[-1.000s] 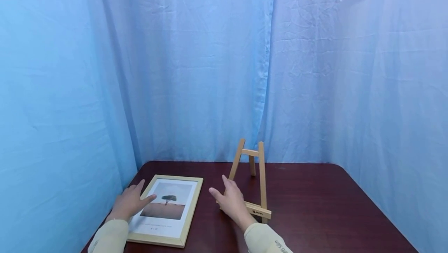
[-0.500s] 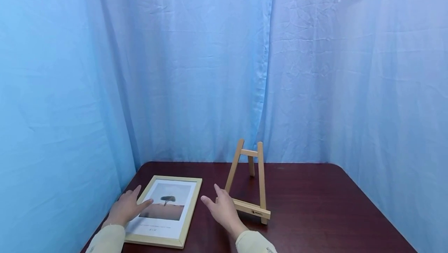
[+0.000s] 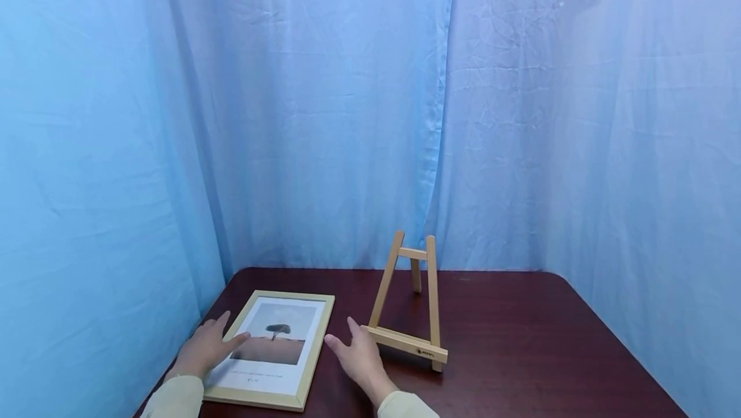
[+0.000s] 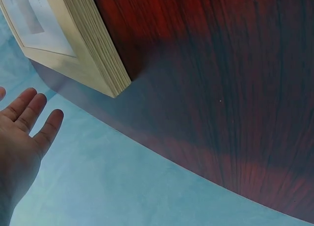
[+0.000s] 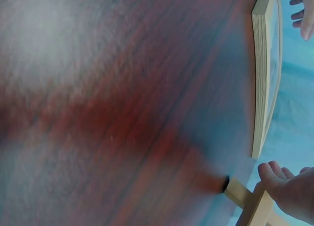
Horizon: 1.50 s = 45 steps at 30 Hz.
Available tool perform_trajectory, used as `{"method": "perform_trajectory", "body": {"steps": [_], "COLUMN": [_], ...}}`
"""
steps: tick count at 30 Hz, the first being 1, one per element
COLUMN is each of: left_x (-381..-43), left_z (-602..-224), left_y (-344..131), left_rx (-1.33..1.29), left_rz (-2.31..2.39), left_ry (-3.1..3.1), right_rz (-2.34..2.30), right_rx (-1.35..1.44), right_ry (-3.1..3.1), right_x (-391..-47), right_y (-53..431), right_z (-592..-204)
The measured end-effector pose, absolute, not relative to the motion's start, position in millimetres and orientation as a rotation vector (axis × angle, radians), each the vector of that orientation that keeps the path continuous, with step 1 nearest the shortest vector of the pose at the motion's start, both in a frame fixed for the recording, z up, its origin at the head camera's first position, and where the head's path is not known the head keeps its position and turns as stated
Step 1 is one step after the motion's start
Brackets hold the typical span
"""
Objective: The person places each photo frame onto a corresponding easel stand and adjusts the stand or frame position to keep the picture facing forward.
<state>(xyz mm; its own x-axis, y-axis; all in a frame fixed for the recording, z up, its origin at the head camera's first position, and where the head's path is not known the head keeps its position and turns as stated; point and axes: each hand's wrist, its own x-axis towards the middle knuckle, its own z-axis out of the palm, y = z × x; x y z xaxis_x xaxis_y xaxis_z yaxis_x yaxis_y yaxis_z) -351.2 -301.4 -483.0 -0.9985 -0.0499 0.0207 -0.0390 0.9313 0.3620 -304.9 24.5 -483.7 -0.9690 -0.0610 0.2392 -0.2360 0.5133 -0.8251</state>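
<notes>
Head view. Item: one picture frame [image 3: 274,347], pale wood, face up on the dark red-brown table [image 3: 509,341], its print showing a single tree above lettering too small to read. Item: one left hand [image 3: 202,347], at the left side of the frame, fingers and thumb spread, the thumb reaching over the frame's left border in this line of sight. Item: one right hand [image 3: 360,360], just beyond the frame's right side, thumb parted from the fingers and pointing towards it; the frame lay between the two hands. Item: one small wooden easel [image 3: 408,344], upright behind and to the right of the right hand; whether hand and easel touched could not be told. Also present: pale sleeves [image 3: 173,397] at both wrists, and blue curtains [image 3: 347,116] behind the table.

Left wrist view. One corner of the frame stood at upper left; the left hand showed below it, fingers apart and holding nothing, a gap between the two.

Right wrist view. The frame's edge ran down the right side, the left hand past it at top right. The right hand, partly cut off, showed at lower right, near the frame's end and beside a piece of the easel.
</notes>
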Motion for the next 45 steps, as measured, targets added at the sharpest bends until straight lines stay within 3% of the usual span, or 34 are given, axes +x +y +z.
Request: {"method": "perform_trajectory", "body": {"steps": [18,45], "left_x": [-349.3,-348.9], "left_z": [-493.9,-507.3], "left_y": [-317.8,-319.5], "left_rx": [0.113,0.189], "left_rz": [-0.673,-0.853], "left_ry": [-3.078,-3.051], "right_rz": [1.532,1.661], "right_rx": [0.103,0.132], "right_ry": [-2.616,-2.601], "right_x": [-303.6,-304.2], "right_y": [2.4,-9.5], "right_z": [-501.5,-513.6]}}
